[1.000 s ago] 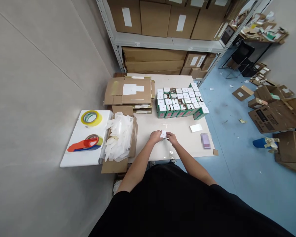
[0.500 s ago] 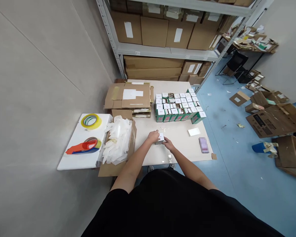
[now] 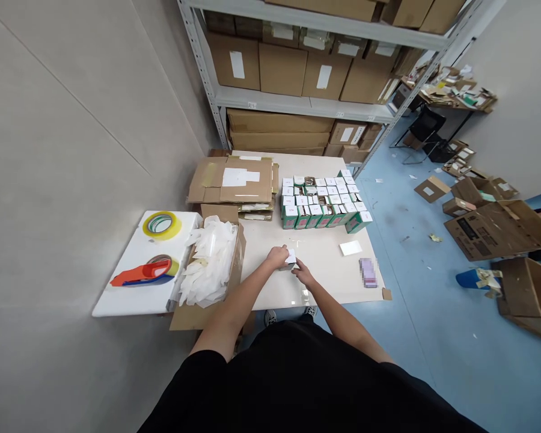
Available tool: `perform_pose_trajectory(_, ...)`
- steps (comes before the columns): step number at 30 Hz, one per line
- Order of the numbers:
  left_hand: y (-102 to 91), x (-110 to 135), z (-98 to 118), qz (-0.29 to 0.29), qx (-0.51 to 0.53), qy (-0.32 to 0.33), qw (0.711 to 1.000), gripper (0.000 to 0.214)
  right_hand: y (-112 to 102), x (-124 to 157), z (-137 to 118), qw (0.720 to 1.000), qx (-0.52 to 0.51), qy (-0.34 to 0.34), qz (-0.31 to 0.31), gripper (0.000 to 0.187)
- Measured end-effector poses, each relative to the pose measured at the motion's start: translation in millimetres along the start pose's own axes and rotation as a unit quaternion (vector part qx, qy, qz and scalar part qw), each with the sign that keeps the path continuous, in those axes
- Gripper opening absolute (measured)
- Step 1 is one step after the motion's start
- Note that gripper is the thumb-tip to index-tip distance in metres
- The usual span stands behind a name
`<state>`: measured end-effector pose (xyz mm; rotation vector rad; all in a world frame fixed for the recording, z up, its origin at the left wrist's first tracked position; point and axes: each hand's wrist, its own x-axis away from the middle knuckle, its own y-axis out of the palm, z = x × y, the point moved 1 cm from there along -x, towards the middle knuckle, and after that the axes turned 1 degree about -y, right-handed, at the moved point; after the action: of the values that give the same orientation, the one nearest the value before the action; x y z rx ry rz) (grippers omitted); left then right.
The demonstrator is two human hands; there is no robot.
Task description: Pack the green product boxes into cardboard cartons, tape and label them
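A small white box [image 3: 290, 260] with a grey-looking front side stands on the table in front of me. My left hand [image 3: 278, 257] is closed on its left side, fingers over the top edge. At the lower right corner of the box, my right hand [image 3: 302, 273] has its fingertips pinched on the edge; a pale sliver shows there, too small to make out. Beyond my hands, several white-topped green cartons [image 3: 315, 211] stand in rows, some with open tops. A flat white piece [image 3: 350, 248] and a blurred purple stack [image 3: 368, 272] lie to the right.
Flattened cardboard [image 3: 207, 191] is piled at the back left. An open carton of white wrapping [image 3: 211, 258] stands left, beside a white surface with yellow tape [image 3: 161, 225] and an orange tape dispenser [image 3: 139, 274]. Shelving [image 3: 306, 107] rises behind; cartons [image 3: 496, 225] crowd the right floor.
My view has tilted and shifted slightly. Both hands stay at the small box, which appears turned a little, with my right fingers now lower at its corner.
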<state>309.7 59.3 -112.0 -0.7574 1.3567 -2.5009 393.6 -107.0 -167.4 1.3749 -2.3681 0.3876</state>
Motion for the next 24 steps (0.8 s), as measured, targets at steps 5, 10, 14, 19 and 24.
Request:
perform_pose_trajectory(5,-10.5,-0.8,-12.3,-0.007,0.084,-0.007,0.996,0.032,-3.0,2.5,-6.0,1.0,0.017,0.018,0.004,0.072)
perform_pose_trajectory(10,5.4,4.5,-36.1,0.129,0.337,-0.137,0.923,0.053,-2.1,0.9,-7.5,1.0,0.018,0.006,-0.011,0.063)
perform_pose_trajectory(14,38.3,12.8,-36.4,0.172,0.394,-0.285,0.857,0.084,4.9,-3.6,1.4,1.0,0.027,-0.008,0.003,0.061)
perform_pose_trajectory(19,51.5,21.5,-15.9,0.244,0.326,-0.295,0.864,0.057,7.2,-12.5,6.6,0.986,0.133,-0.014,0.099,0.071)
perform_pose_trajectory(24,58.9,28.3,-0.6,0.212,0.336,-0.266,0.878,0.076,5.3,-18.9,-5.9,0.963,0.236,-0.062,0.117,0.074)
